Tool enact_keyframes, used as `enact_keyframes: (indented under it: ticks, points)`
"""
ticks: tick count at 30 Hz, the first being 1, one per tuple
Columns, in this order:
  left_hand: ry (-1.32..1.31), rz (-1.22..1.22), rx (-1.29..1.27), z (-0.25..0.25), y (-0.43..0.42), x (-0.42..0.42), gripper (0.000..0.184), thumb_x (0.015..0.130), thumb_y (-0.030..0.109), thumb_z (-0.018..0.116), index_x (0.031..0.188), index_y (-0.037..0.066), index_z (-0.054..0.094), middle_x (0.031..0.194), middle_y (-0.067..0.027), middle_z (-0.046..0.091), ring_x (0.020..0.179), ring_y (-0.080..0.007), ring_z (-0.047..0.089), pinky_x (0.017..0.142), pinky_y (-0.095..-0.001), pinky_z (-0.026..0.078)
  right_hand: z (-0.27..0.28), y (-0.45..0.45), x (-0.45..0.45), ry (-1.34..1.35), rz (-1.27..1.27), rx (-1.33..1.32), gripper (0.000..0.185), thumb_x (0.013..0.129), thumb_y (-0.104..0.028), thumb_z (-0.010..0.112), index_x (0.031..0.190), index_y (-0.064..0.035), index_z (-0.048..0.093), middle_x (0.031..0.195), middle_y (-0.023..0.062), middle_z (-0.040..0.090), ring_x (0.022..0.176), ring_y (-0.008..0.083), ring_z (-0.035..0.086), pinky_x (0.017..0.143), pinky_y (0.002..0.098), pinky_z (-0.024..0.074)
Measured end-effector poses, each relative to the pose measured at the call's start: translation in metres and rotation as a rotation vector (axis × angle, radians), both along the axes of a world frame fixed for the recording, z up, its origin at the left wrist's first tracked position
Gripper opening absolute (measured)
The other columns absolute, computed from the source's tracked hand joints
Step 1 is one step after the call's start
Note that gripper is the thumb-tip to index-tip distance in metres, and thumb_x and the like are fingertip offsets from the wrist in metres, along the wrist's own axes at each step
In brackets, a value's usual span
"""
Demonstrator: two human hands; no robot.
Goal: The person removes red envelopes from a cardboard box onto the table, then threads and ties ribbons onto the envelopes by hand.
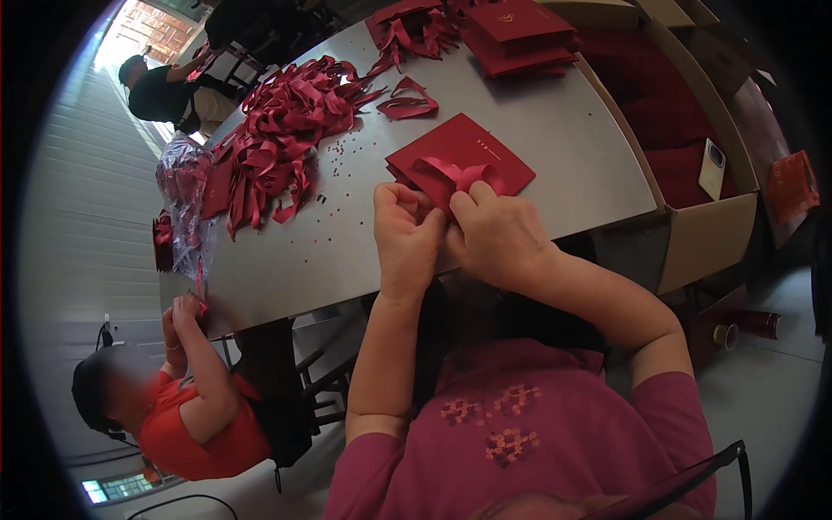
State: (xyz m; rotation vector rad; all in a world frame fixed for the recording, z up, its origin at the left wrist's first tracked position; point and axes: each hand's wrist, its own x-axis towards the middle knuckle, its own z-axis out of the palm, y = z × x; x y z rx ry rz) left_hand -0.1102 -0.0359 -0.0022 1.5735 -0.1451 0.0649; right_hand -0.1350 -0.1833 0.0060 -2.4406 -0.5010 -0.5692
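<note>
A red paper bag [485,139] with small gold print lies flat on the metal table in front of me. A pink-red ribbon [455,171] loops over its near part and runs in under my right fingers. My left hand [406,238] is closed at the bag's near left corner, fingers curled in and thumb pressed toward the edge. Close beside it, my right hand [498,230] is closed in a pinch on the ribbon at the bag's near edge. The fingertips almost meet, and what lies right between them is partly hidden.
A heap of red ribbons [290,121] covers the table's left side. Stacked red bags [520,35] stand at the back. On the right, an open cardboard box [706,230] holds red material and a phone [712,169]. A co-worker in orange-red [204,425] works at the left end.
</note>
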Motion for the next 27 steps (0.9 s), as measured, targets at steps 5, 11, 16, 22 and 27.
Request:
enact_keyframes:
  ticks: [5, 11, 16, 22, 27]
  points:
    - [0.010, 0.037, 0.025, -0.004, -0.006, -0.002, 0.033, 0.079, -0.009, 0.063, 0.099, 0.005, 0.041, 0.084, -0.0031, 0.053, 0.074, -0.0093, 0.053, 0.064, -0.0239, 0.046, -0.016, 0.002, 0.000, -0.061, -0.078, -0.063, 0.013, 0.080, -0.013, 0.064, 0.075, -0.0066, 0.054, 0.072, 0.0108, 0.056, 0.056, 0.0285, 0.061, 0.047, 0.0379, 0.0496]
    - [-0.019, 0.148, 0.214, -0.010, -0.011, -0.002, 0.031, 0.076, -0.005, 0.066, 0.095, 0.005, 0.043, 0.082, -0.0041, 0.053, 0.071, -0.0110, 0.052, 0.064, -0.0263, 0.046, -0.031, 0.002, 0.004, -0.123, -0.108, 0.027, 0.015, 0.079, -0.010, 0.065, 0.072, -0.0068, 0.052, 0.072, 0.0100, 0.055, 0.054, 0.0297, 0.058, 0.046, 0.0390, 0.0482]
    - [-0.134, 0.183, 0.300, -0.015, -0.015, -0.002, 0.031, 0.078, -0.007, 0.065, 0.095, 0.005, 0.043, 0.081, -0.0021, 0.051, 0.070, -0.0089, 0.052, 0.063, -0.0230, 0.046, -0.038, -0.002, 0.012, -0.064, -0.125, 0.107, 0.014, 0.080, -0.015, 0.066, 0.076, -0.0056, 0.056, 0.076, 0.0132, 0.059, 0.058, 0.0300, 0.062, 0.052, 0.0400, 0.0519]
    - [-0.283, 0.140, 0.490, -0.011, -0.010, -0.008, 0.032, 0.078, -0.007, 0.067, 0.097, 0.003, 0.044, 0.086, -0.0041, 0.051, 0.073, -0.0115, 0.052, 0.067, -0.0260, 0.047, -0.029, -0.008, 0.009, -0.008, -0.014, 0.052, 0.012, 0.081, -0.013, 0.065, 0.076, -0.0058, 0.057, 0.078, 0.0137, 0.060, 0.062, 0.0311, 0.063, 0.055, 0.0420, 0.0524]
    - [-0.275, 0.207, 0.372, -0.010, -0.016, -0.012, 0.032, 0.078, -0.007, 0.067, 0.096, 0.003, 0.043, 0.086, -0.0045, 0.051, 0.076, -0.0110, 0.052, 0.070, -0.0254, 0.047, -0.035, -0.001, 0.007, -0.046, -0.044, 0.008, 0.012, 0.082, -0.013, 0.064, 0.076, -0.0058, 0.057, 0.076, 0.0131, 0.060, 0.063, 0.0305, 0.064, 0.053, 0.0404, 0.0520]
